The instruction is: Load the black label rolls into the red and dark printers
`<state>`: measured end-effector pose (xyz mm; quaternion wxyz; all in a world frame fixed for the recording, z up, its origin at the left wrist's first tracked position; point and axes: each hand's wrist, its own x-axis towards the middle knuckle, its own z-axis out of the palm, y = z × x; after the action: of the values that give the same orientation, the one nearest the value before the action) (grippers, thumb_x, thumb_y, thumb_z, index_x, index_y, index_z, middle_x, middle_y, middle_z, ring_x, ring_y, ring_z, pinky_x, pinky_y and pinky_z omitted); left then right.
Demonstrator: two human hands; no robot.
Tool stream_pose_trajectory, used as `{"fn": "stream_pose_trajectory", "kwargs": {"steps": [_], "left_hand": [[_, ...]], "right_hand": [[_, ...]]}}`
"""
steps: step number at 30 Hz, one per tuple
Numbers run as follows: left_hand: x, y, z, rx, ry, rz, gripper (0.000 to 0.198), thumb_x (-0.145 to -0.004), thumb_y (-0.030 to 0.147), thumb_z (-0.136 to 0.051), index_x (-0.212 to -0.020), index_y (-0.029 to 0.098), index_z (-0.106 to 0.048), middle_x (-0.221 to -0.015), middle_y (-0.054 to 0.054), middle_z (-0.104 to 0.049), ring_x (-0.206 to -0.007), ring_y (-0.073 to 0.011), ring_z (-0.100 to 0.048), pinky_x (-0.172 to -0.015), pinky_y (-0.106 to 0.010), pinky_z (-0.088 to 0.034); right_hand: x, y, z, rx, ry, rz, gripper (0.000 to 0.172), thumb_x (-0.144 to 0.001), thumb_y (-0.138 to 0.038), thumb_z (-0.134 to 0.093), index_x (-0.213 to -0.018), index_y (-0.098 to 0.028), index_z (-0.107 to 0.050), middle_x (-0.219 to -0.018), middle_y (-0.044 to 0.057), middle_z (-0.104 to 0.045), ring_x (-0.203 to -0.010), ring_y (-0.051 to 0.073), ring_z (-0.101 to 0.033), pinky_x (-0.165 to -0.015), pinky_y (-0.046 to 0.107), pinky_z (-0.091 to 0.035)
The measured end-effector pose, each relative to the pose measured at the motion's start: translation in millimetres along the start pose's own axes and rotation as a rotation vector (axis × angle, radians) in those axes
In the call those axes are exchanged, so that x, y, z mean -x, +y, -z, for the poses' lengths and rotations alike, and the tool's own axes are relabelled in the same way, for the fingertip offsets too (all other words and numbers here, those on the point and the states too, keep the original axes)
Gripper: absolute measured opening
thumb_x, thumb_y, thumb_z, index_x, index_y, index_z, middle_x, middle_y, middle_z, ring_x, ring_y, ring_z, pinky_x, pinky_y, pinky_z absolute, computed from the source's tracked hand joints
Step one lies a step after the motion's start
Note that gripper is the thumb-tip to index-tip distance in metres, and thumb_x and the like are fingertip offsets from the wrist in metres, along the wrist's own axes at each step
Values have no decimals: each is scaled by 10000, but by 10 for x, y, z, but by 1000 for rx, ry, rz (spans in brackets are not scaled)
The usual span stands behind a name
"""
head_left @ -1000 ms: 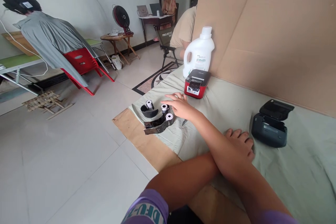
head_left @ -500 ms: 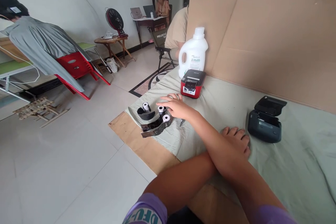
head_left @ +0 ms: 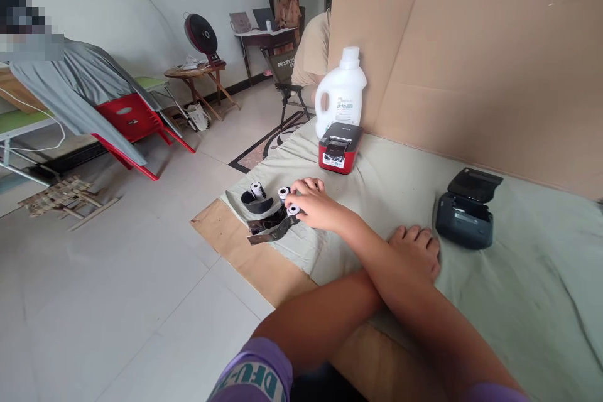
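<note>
My right hand [head_left: 311, 202] reaches across to the left, its fingers curled round the nearest white-cored roll [head_left: 293, 208] with a dark strip trailing from it. Right beside the fingertips stands a second roll [head_left: 283, 192], and a third roll [head_left: 255, 188] lies a little further left with a black curved strip. My left hand [head_left: 417, 250] rests palm down on the cloth with fingers spread, holding nothing; its forearm passes beneath the right one. Near it sits a dark device [head_left: 464, 220] with its lid raised. A red and black printer [head_left: 340, 149] stands beyond my right hand.
A white jug [head_left: 343, 97] stands behind the printer, before a tall cardboard panel [head_left: 471, 69]. Pale green cloth [head_left: 377, 182] covers the surface, with a cardboard edge [head_left: 230, 232] at its left. Other people sit beyond, one by a red chair [head_left: 129, 119].
My right hand has moved down and its fingers have curled onto the nearest roll. The whole view has shifted slightly. My left hand still rests on the cloth.
</note>
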<state>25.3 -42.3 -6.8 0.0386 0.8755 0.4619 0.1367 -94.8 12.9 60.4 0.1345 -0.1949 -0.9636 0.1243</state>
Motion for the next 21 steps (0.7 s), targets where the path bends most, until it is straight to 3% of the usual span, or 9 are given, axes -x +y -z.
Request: {"fn": "stream_pose_trajectory", "kwargs": {"steps": [7,12,15,19,21], "left_hand": [[9,38,32,11,-19,-2,430,-1005,283,-339,-1350,117,-536,-1499,-117,-489,-1358,-236,-419,-1057,-400,-390],[9,51,9,5,-36,2,441,-1004,298,-364,-1370,111,-525,-1496,-111,-504,-1362,-239,-433,-1082,-394,-391],[-6,-15,-23,21,-60,-17,449,-1001,324,-390,-1369,111,-532,-1507,-112,-499,-1366,-249,-440,-1101,-398,-390],[16,-131,-43,93,-26,-82,443,-990,359,-429,-1359,151,-560,-1468,-100,-547,-1361,-260,-461,-1146,-405,-358],[43,-154,-32,120,22,-73,424,-977,337,-447,-1342,165,-576,-1453,-101,-559,-1346,-271,-476,-1130,-438,-376]], "right_hand": [[88,-29,13,-122,32,-13,210,-839,-62,-533,-995,-201,-554,-1055,72,-627,-1057,244,-511,-1040,467,-281],[103,-1,49,-467,227,4,322,-835,-79,-516,-1118,-202,-606,-1161,76,-602,-961,174,-595,-867,310,-459],[198,160,180,-596,385,-73,332,-838,-145,-563,-1157,-199,-635,-1155,78,-649,-993,187,-638,-898,333,-496],[681,592,582,-775,574,-208,390,-803,-329,-716,-1173,-222,-655,-1227,88,-695,-1168,247,-642,-1034,409,-476],[1068,823,841,-835,671,-287,388,-772,-428,-764,-1098,-231,-695,-1181,79,-729,-1134,263,-667,-1031,435,-488]]}}
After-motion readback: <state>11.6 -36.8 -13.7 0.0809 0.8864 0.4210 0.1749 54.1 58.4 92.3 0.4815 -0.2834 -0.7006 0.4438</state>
